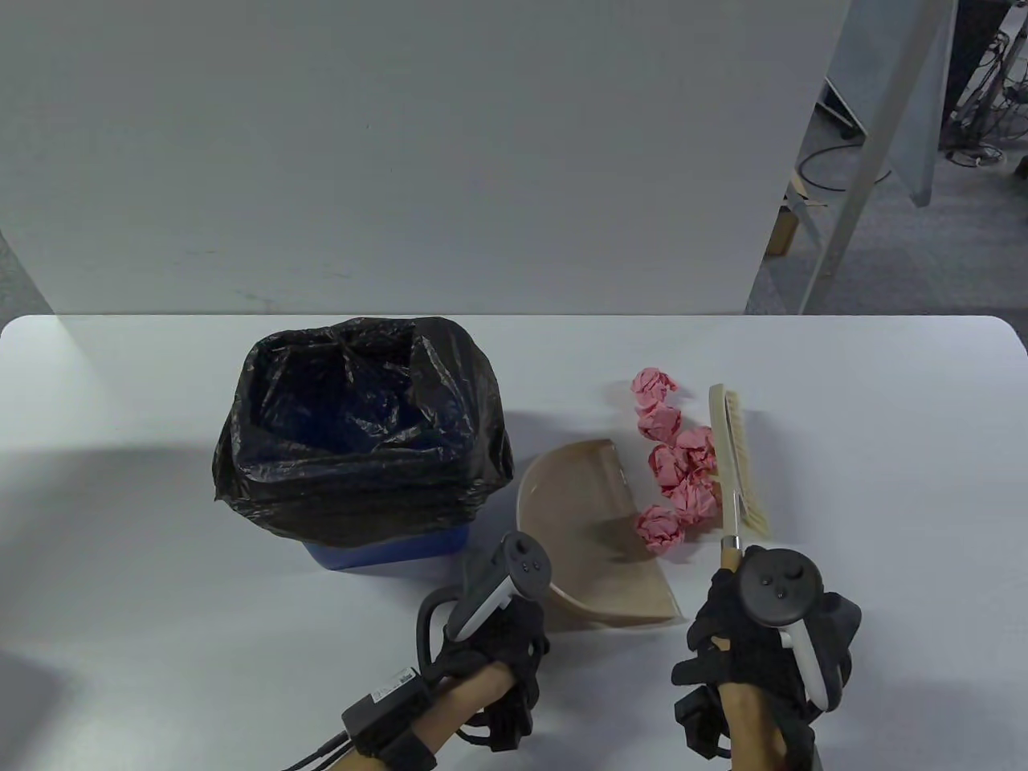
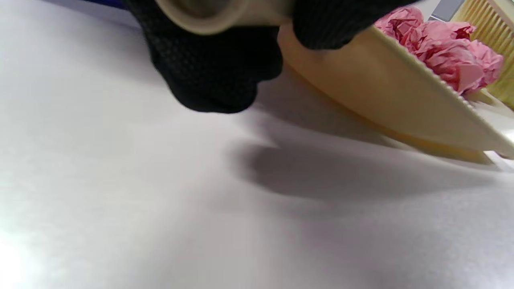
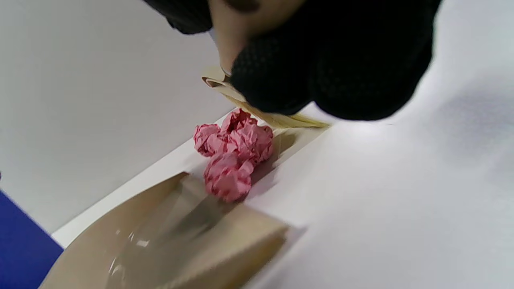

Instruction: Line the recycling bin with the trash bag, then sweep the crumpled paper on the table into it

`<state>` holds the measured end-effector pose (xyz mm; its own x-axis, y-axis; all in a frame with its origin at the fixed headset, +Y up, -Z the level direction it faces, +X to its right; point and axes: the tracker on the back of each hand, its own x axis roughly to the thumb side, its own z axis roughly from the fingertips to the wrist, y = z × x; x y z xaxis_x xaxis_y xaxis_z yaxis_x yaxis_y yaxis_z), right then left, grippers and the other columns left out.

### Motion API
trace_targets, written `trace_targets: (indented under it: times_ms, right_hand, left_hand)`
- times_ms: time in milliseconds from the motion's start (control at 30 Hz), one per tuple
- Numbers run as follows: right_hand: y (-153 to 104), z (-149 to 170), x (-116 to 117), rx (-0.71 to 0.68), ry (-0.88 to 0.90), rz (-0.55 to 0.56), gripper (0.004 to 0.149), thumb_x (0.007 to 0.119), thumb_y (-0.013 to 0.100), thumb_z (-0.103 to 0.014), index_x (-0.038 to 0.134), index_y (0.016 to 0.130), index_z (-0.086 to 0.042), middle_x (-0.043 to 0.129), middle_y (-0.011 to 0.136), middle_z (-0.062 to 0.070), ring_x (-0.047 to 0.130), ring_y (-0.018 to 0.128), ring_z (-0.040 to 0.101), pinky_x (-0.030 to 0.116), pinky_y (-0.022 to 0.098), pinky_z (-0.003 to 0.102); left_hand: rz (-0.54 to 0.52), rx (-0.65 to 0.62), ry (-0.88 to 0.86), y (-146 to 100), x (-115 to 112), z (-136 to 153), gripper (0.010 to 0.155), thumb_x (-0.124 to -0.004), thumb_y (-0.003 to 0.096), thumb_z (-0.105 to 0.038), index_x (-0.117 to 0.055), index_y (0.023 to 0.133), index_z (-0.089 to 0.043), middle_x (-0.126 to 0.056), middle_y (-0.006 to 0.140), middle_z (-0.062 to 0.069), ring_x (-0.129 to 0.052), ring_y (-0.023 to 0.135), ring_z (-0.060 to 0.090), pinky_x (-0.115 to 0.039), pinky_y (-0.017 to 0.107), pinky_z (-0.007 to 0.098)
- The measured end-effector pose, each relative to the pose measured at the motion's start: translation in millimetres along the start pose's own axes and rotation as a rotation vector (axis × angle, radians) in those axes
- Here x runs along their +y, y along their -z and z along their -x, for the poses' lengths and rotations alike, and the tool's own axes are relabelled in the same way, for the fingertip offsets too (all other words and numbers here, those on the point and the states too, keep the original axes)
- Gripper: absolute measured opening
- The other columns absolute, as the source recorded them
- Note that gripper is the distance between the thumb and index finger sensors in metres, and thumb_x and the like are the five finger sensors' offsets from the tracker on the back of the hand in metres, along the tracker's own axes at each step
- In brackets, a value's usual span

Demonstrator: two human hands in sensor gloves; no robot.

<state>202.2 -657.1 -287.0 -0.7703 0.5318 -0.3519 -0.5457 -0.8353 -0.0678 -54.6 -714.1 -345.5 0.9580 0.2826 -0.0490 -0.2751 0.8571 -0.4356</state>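
Note:
The blue recycling bin (image 1: pixel 385 552) stands at centre left, lined with a black trash bag (image 1: pixel 462 385) folded over its rim. A beige dustpan (image 1: pixel 594 546) lies to its right, mouth facing several pink crumpled paper balls (image 1: pixel 683 470). My left hand (image 1: pixel 502 642) grips the dustpan's handle; in the left wrist view its fingers (image 2: pixel 209 60) curl round that handle, beside the dustpan (image 2: pixel 381 92) and the paper (image 2: pixel 441 48). My right hand (image 1: pixel 739 634) grips the handle of a wooden brush (image 1: pixel 737 458), which lies just right of the paper. The right wrist view shows the paper (image 3: pixel 237 156) at the dustpan's (image 3: pixel 180 241) lip.
The white table (image 1: pixel 843 450) ends at a grey wall panel (image 1: pixel 401 161) behind. Beyond the back right corner are a floor and a leaning board (image 1: pixel 875 136). The blue bin wall (image 3: pixel 20 241) shows at the left of the right wrist view.

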Motion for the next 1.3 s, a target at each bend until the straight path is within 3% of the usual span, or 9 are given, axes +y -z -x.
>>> trace_targets:
  times_ms: [200,467,800,1000,1300]
  right_hand:
    - [-13.1,-14.2,4.6,-0.062,-0.065,-0.046,0.060,0.051,0.064,-0.025,0.035,0.109,0.012,0.074,0.088,0.032,0.096,0.049,0.024,0.095,0.033,0.043]
    - [-19.1,-22.1,10.6,-0.125,-0.018,-0.119,0.060,0.050,0.064,-0.025,0.034,0.108,0.013,0.074,0.088,0.032,0.097,0.048,0.023,0.097,0.032,0.041]
    - [-16.0,-18.0,8.3,-0.212,0.226,-0.197,0.060,0.050,0.064,-0.025,0.034,0.108,0.012,0.073,0.088,0.032,0.097,0.048,0.023,0.096,0.032,0.041]
    - [-10.9,-8.3,3.7,-0.201,0.355,-0.154,0.059,0.049,0.064,-0.026,0.034,0.109,0.011,0.073,0.089,0.032,0.096,0.049,0.024,0.095,0.033,0.042]
    - [-0.4,12.8,-4.6,-0.111,0.451,0.038,0.060,0.050,0.065,-0.029,0.035,0.109,0.008,0.073,0.089,0.031,0.095,0.049,0.025,0.093,0.034,0.043]
  left_hand:
    - [-0.007,0.001,-0.049,5.9,2.0,4.2,0.080,-0.069,0.0617,-0.035,-0.018,0.115,-0.002,-0.056,0.107,0.022,-0.092,0.076,0.022,-0.098,0.047,0.031]
    - [-0.022,-0.001,-0.058,8.6,3.3,8.2,0.080,-0.068,0.0620,-0.035,-0.017,0.114,-0.002,-0.056,0.108,0.021,-0.092,0.077,0.022,-0.099,0.047,0.030]
    - [-0.014,-0.019,-0.111,14.4,4.9,16.4,0.080,-0.067,0.0621,-0.036,-0.017,0.115,-0.003,-0.055,0.108,0.021,-0.092,0.077,0.022,-0.098,0.049,0.030]
    - [-0.012,-0.022,-0.156,16.0,6.8,23.1,0.079,-0.066,0.0619,-0.036,-0.017,0.114,-0.003,-0.055,0.108,0.021,-0.091,0.078,0.022,-0.098,0.049,0.031]
    - [-0.009,-0.059,-0.296,8.3,13.7,32.5,0.078,-0.067,0.0608,-0.034,-0.020,0.114,-0.002,-0.056,0.107,0.023,-0.092,0.076,0.025,-0.097,0.048,0.034]
